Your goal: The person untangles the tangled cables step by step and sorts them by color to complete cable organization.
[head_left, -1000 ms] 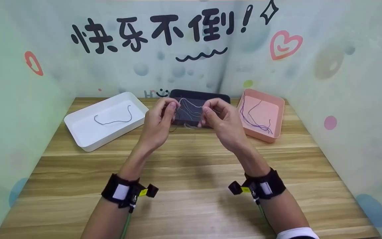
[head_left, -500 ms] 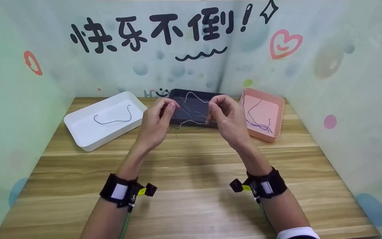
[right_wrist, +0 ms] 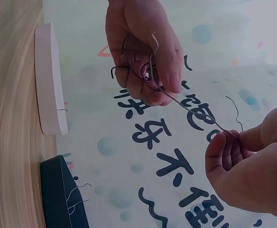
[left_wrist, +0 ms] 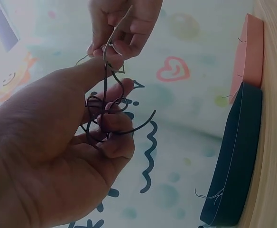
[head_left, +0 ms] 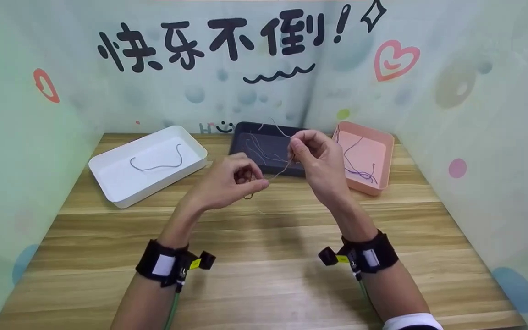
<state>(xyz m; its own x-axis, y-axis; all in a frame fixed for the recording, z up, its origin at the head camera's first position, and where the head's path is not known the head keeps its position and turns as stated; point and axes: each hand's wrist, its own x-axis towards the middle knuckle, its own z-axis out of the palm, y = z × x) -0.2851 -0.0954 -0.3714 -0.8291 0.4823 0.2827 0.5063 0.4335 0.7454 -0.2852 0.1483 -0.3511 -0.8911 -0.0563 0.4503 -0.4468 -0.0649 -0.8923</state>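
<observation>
My left hand [head_left: 220,184] pinches a thin pale string [right_wrist: 191,109] between thumb and forefinger. Tangled loops of dark cord [left_wrist: 141,127] are caught among its curled fingers, one end sticking out. To the right and slightly higher, my right hand [head_left: 321,167] pinches the same pale string, its free end rising past the fingertips. The stretch between the two hands runs nearly taut. Both hands are raised in front of the dark tray [head_left: 275,128]. Several pale strings lie in that tray, partly hidden by my right hand.
On the left a white tray [head_left: 124,201] holds one grey string [head_left: 158,167]. The pink tray [head_left: 374,146] on the right contains several dark and purple strings [head_left: 360,174]. All stand on a wooden table [head_left: 268,275] enclosed by printed curtains.
My left hand has come down and turned inward, taking up the pale string that hung from my right hand. The right hand has shifted slightly right, drawing the string out between them.
</observation>
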